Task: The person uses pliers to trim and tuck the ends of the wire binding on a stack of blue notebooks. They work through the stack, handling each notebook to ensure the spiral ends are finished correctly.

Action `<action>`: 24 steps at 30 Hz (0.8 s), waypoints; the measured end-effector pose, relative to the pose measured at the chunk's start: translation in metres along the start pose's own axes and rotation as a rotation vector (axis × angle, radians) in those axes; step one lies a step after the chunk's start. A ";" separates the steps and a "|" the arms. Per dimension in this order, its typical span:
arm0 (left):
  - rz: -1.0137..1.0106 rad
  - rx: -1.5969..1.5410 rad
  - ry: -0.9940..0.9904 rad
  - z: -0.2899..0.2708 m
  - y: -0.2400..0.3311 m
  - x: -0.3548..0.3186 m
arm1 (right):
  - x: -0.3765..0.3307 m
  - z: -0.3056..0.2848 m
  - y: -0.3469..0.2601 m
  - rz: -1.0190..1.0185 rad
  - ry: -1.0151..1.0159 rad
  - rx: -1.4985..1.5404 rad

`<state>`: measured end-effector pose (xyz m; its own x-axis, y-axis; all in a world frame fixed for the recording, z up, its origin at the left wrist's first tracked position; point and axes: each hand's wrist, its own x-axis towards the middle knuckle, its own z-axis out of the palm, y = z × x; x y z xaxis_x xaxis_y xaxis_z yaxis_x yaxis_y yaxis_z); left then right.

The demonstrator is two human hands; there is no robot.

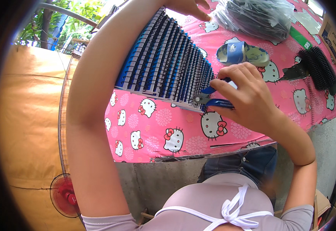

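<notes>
Many wire-bound blue-and-white pads (pixel 162 57) fill upper centre; right hand (pixel 250 86) clamps blue-handled metal cutters (pixel 219 102) there, left hand (pixel 186 5) splayed; finished count unclear.

Left hand (pixel 187 7) cut off at top. Cutter (pixel 203 99) handles partly hidden by right hand (pixel 250 90); tip contact unclear. Coiled stack (pixel 166 57) left of fingers (pixel 226 88): side behind left arm (pixel 98 73). Bag (pixel 252 19) beyond fingers: contents unclear.

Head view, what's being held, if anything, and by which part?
The right hand holds blue-handled cutters by the handles; whether the left hand grips anything can't be told.
</notes>
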<state>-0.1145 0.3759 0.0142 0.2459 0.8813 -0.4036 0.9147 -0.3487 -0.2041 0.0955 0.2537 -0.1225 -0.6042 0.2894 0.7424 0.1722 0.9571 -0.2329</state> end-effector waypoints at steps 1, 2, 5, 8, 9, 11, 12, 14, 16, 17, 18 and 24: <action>0.007 0.007 0.014 -0.001 0.002 0.000 | 0.001 0.000 -0.002 -0.021 0.012 -0.044; 0.012 0.012 0.013 -0.001 0.002 -0.001 | 0.001 0.000 -0.003 -0.004 -0.030 -0.017; 0.032 0.016 0.011 -0.007 0.006 -0.002 | 0.000 -0.004 -0.001 0.134 -0.212 0.159; 0.017 -0.003 0.004 -0.009 0.012 -0.012 | 0.011 -0.020 0.007 0.336 -0.406 0.414; -0.006 -0.006 0.006 -0.002 0.007 -0.011 | 0.018 -0.028 0.008 0.337 -0.407 0.408; -0.040 -0.002 -0.004 0.001 0.006 -0.009 | 0.017 -0.027 0.009 0.226 -0.304 0.288; -0.053 0.004 -0.016 -0.004 0.010 -0.008 | 0.011 -0.020 0.009 0.112 -0.203 0.172; -0.063 0.008 -0.018 -0.006 0.012 -0.007 | 0.005 -0.009 0.003 -0.004 -0.084 -0.004; -0.057 0.002 0.004 -0.005 0.009 -0.007 | 0.003 -0.004 0.001 -0.037 -0.056 -0.090; -0.053 0.007 -0.004 -0.004 0.009 -0.007 | 0.002 0.000 0.000 -0.051 -0.043 -0.128; -0.050 0.012 -0.013 -0.005 0.009 -0.007 | 0.002 0.001 0.000 -0.064 -0.047 -0.148; -0.074 0.007 -0.007 -0.003 0.008 -0.006 | 0.003 0.002 -0.012 -0.112 -0.020 -0.317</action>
<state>-0.1078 0.3689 0.0176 0.1751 0.9024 -0.3937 0.9282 -0.2847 -0.2397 0.0899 0.2426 -0.1189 -0.6477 0.1845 0.7392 0.3350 0.9404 0.0588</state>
